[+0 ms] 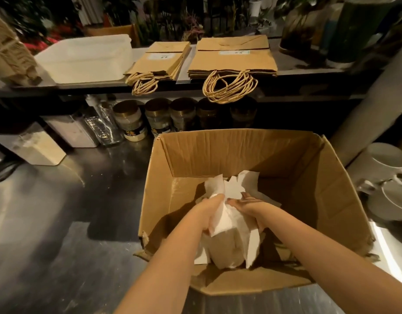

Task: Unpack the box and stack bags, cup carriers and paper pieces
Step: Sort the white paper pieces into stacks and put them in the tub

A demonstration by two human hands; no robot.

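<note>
Head view: paper pieces [231, 227] are gripped by left hand [212, 210] and right hand [248, 207] in the cardboard box [240, 152]; lift-out seems needed.

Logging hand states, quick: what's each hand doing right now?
Left hand: gripping the white paper pieces inside the box.
Right hand: holding the same paper pieces.

Left hand [209, 211] and right hand [248, 207] close together, forearms extended, fingers [216, 197] curled.
</note>
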